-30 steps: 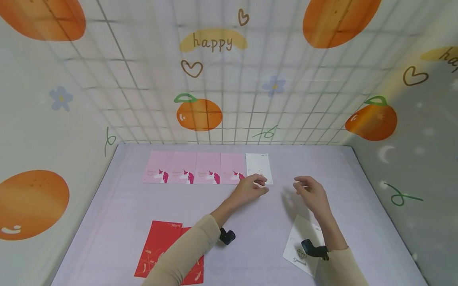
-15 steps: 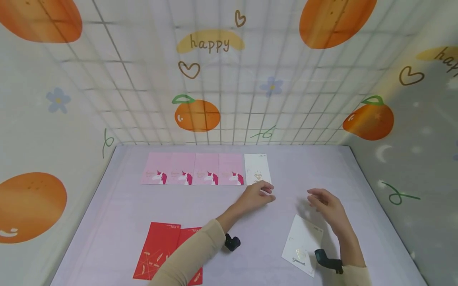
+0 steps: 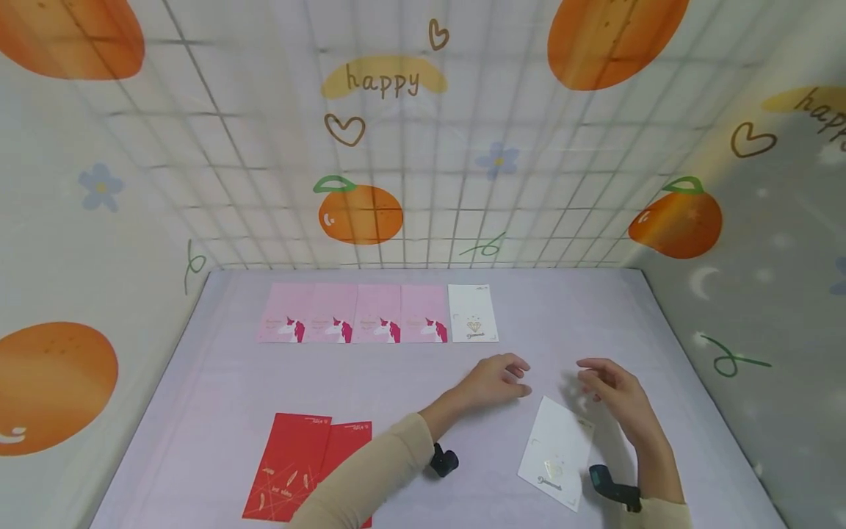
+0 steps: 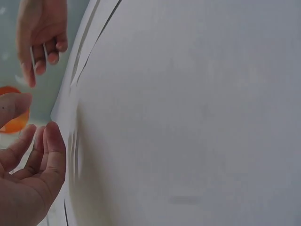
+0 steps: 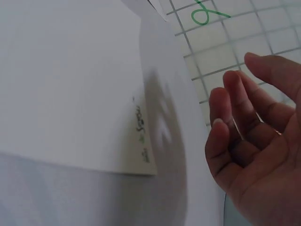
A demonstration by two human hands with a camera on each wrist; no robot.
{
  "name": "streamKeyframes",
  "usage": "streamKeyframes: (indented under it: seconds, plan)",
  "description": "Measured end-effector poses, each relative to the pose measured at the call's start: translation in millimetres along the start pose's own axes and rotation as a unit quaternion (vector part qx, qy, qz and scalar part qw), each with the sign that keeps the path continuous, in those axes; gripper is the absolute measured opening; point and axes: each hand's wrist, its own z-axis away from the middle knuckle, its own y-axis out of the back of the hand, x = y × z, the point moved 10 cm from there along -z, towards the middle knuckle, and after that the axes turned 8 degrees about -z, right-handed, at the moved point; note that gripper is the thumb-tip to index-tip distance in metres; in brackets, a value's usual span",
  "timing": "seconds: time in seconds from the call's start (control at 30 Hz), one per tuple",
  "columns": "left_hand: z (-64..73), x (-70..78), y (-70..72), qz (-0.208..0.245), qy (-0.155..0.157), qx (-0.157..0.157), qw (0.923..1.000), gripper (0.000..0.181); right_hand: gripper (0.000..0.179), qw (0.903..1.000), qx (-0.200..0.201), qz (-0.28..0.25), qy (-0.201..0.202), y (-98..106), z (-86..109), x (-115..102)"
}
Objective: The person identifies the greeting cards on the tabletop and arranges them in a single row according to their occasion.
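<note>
My left hand [image 3: 496,380] hovers in front of the row of cards with loosely bent fingers and holds nothing. In the left wrist view, the left hand [image 4: 35,169] has its thumb apart from the fingertips. The right hand [image 3: 621,400], also holding nothing, is just beyond and right of a tilted white card [image 3: 555,455] with a small gold and dark print. In the right wrist view that white card [image 5: 70,84] lies beside the right hand [image 5: 263,146]. Another white card [image 3: 474,314] with a diamond print ends the back row, lying right of several pink unicorn cards [image 3: 333,308].
Two overlapping red cards [image 3: 287,463] lie at the front left, partly covered by the left sleeve [image 3: 377,470]. A pale cloth covers the table [image 3: 568,308]. Printed curtains [image 3: 423,169] stand along the back and sides.
The left hand has drawn off the white card in the row, toward the front and right. The right hand has moved right and nearer the person. The cards stay where they lay.
</note>
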Motion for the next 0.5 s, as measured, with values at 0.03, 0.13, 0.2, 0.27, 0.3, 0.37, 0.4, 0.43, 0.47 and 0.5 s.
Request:
streamKeyframes:
  seconds: [0.03, 0.13, 0.2, 0.27, 0.3, 0.37, 0.4, 0.43, 0.47, 0.5]
  plan:
    - [-0.8, 2.5, -4.0, -0.007, -0.003, -0.004, 1.0000, 0.035, 0.042, 1.0000, 0.002, 0.001, -0.001, 0.5, 0.4, 0.4]
    - [-3.0, 11.0, -16.2, -0.031, -0.019, -0.017, 0.9992, 0.036, 0.043, 0.9999, 0.007, 0.007, -0.006, 2.0, 1.5, 1.1]
    - [-3.9, 16.4, -23.6, -0.054, -0.035, -0.025, 0.9976, 0.036, 0.044, 0.9999, 0.009, 0.004, -0.009, 2.4, 2.1, 1.2]
    - [-3.6, 20.4, -30.2, -0.091, -0.050, -0.031, 0.9941, 0.038, 0.044, 0.9999, 0.006, -0.001, -0.010, 1.7, 2.5, 1.4]
    - [-3.0, 21.8, -33.0, -0.110, -0.056, -0.033, 0.9918, 0.040, 0.045, 0.9999, 0.004, -0.004, -0.011, 1.2, 2.6, 1.8]
    - [-1.9, 23.7, -37.6, -0.150, -0.066, -0.036, 0.9859, 0.043, 0.045, 0.9999, 0.001, -0.006, -0.010, 0.7, 2.6, 2.9]
    - [-1.0, 24.4, -39.6, -0.170, -0.070, -0.037, 0.9822, 0.045, 0.044, 0.9999, 0.001, -0.006, -0.010, 0.9, 2.6, 3.5]
    - [-0.3, 24.8, -40.9, -0.185, -0.071, -0.038, 0.9794, 0.047, 0.043, 0.9999, 0.002, -0.005, -0.010, 1.4, 2.5, 4.3]
    - [0.2, 24.5, -42.4, -0.199, -0.070, -0.040, 0.9767, 0.048, 0.043, 0.9999, 0.003, -0.005, -0.010, 1.9, 2.4, 4.9]
    - [0.9, 24.9, -43.2, -0.210, -0.068, -0.041, 0.9745, 0.050, 0.042, 0.9999, 0.005, -0.005, -0.010, 2.4, 2.5, 5.2]
